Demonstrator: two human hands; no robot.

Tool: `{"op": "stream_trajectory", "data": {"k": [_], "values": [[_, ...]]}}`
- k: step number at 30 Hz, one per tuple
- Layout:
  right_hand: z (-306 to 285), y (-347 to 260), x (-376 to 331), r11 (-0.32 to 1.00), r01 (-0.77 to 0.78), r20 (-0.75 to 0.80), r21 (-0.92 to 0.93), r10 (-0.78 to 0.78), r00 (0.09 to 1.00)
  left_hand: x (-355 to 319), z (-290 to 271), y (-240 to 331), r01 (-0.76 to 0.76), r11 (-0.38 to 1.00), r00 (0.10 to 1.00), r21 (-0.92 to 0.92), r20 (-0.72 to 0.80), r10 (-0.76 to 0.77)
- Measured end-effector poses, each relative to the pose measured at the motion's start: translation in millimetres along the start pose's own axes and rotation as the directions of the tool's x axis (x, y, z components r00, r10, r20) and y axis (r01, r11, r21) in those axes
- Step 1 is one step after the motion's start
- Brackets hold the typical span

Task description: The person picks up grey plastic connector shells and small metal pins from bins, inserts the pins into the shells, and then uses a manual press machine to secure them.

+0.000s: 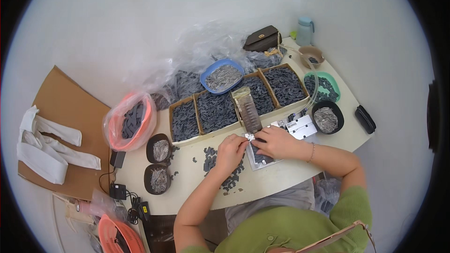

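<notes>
My left hand (229, 152) is closed, thumb and forefinger pinched beside a small silver clamp-like part (250, 137). What its fingertips hold is too small to make out. From the right, my right hand (280, 143) meets it at the same spot, fingers curled down and closed, their tips partly hidden. Below both hands lies a silver metal tray (257, 164) with dark grey small pieces (264, 159) in it. Just behind the fingers stands a clear ribbed tube-like holder (248, 112) with a brownish top. Loose dark pieces (209, 159) are scattered beside my left hand.
A divided cardboard box (202, 135) full of dark pieces spans the middle. A blue bowl (203, 81) of metal pins rests behind it. Black bowls (341, 121) (148, 185) of pins flank the work area. At right are a green bowl (335, 80) and a white metal device (302, 127).
</notes>
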State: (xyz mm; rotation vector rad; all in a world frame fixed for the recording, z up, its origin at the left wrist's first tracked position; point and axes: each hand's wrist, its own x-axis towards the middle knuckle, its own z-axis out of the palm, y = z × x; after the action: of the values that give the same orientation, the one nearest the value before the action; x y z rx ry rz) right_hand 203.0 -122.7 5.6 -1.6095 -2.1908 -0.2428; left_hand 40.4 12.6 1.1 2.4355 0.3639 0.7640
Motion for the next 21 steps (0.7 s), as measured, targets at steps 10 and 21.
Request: {"op": "stream_trajectory", "data": {"k": [10,21], "values": [[-47,33,-35,0.979,-0.202,-0.263,0.027,0.202,0.943,-10,19,10,-0.181,0.859,0.982,0.478,0.132,0.134],[-73,199,-137,0.485,-0.871,0.083,-0.077,0.874,0.479,-16,17,8,-0.272,0.837,0.962,0.475,0.116,0.246]]}}
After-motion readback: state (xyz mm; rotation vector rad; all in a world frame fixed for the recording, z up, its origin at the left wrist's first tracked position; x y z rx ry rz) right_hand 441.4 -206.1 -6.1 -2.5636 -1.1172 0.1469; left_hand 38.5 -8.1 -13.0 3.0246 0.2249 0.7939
